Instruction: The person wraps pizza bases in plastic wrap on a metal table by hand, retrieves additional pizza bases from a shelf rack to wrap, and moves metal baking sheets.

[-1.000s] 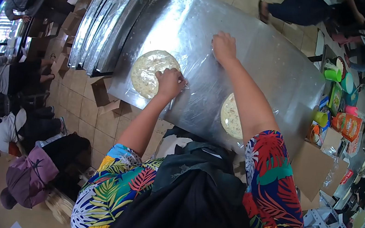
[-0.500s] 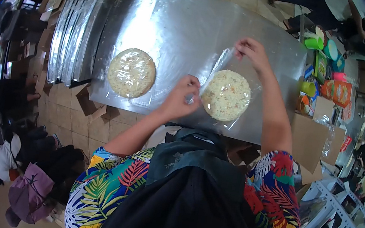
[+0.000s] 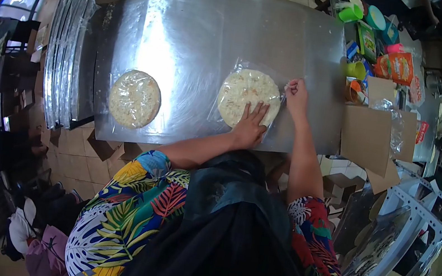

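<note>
A round, pale, speckled pizza-like disc (image 3: 246, 88) lies on the steel table with clear plastic film (image 3: 236, 71) over it. My left hand (image 3: 250, 130) rests on its near part, fingers spread flat. Just right of the disc, my right hand (image 3: 296, 99) is closed in a pinch, and the edge of the film appears to be between its fingertips. Farther left on the table lies a second, similar disc (image 3: 135, 99), covered in shiny clear film and touched by neither hand.
The steel table (image 3: 202, 28) spans the space before me. Film-covered trays (image 3: 69, 49) stand stacked at its left end. On the right are an open cardboard box (image 3: 368, 133), an orange packet (image 3: 394, 67), green cups (image 3: 356, 70) and a metal rack (image 3: 408, 215).
My left hand has moved from the film's left edge onto the disc and flattened. My right hand has come down from beyond the disc to its right side. The view has shifted.
</note>
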### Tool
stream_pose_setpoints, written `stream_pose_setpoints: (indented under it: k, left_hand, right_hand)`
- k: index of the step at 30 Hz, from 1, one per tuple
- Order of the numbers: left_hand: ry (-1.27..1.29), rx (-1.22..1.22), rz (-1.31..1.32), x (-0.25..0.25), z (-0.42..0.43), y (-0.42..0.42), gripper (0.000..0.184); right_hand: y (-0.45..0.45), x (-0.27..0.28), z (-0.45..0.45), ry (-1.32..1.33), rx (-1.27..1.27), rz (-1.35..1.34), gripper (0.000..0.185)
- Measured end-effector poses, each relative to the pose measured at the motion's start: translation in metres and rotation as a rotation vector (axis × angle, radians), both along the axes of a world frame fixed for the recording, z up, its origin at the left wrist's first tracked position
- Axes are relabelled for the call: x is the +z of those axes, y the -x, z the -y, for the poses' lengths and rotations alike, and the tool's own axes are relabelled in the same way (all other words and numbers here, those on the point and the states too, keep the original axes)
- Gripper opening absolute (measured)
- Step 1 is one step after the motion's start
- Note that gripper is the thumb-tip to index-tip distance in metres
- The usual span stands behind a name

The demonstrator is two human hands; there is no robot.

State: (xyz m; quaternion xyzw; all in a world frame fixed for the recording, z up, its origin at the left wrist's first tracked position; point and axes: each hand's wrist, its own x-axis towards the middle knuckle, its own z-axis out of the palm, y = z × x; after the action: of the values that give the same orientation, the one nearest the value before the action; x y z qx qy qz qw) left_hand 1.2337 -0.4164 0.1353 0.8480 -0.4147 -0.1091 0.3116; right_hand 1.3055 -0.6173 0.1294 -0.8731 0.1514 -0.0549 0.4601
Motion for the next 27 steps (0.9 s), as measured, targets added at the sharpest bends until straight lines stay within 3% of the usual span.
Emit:
stream_pose_setpoints:
  k: [1,3,7,9,11,12,15,17,18,20,23,27]
  left_hand:
    - [0.0,-0.008,-0.003,-0.001,-0.001,-0.001,0.018]
    - [0.118,-0.274,-0.054,0.005,-0.006,-0.006,0.016]
    - [0.202,-0.416,-0.151,0.026,-0.02,-0.025,0.019]
    - [0.283,0.303,-0.141,0.014,-0.035,-0.031,0.032]
    - [0.24,0.761,-0.089,-0.015,-0.043,-0.047,0.048]
    - [0.244,0.785,-0.086,-0.017,-0.044,-0.056,0.048]
    - [0.011,0.802,-0.444,-0.02,-0.053,-0.085,0.056]
    - [-0.002,0.829,-0.55,-0.022,-0.056,-0.094,0.056]
    - [-0.007,0.799,-0.608,-0.024,-0.061,-0.098,0.056]
    - [0.083,0.815,-0.749,-0.037,-0.07,-0.098,0.054]
    - [0.225,1.022,-0.749,-0.018,-0.1,-0.075,0.052]
    - [0.622,1.101,-0.972,0.009,-0.185,-0.042,0.05]
  right_hand:
    - [0.006,-0.004,0.001,0.0,-0.008,-0.003,0.019]
    - [0.018,-0.007,0.002,0.118,-0.137,0.067,0.021]
    - [0.049,-0.02,0.01,0.13,-0.311,0.118,0.019]
    - [0.065,-0.01,-0.004,-0.458,-0.471,-0.346,0.017]
    - [0.07,-0.002,-0.028,-0.514,-0.501,-0.355,0.018]
    - [0.07,-0.002,-0.035,-0.573,-0.533,-0.363,0.018]
    - [0.059,-0.036,-0.011,-0.48,-0.332,-0.547,0.024]
    - [0.051,-0.022,-0.02,-0.702,-0.398,-0.543,0.028]
    - [0.049,-0.029,-0.016,-0.728,-0.363,-0.505,0.02]
    - [0.048,-0.028,-0.036,-0.755,-0.282,-0.496,0.015]
    - [0.038,0.022,-0.088,-0.895,-0.329,-0.441,0.025]
    - [0.009,0.05,-0.147,-0.722,0.038,-0.391,0.026]
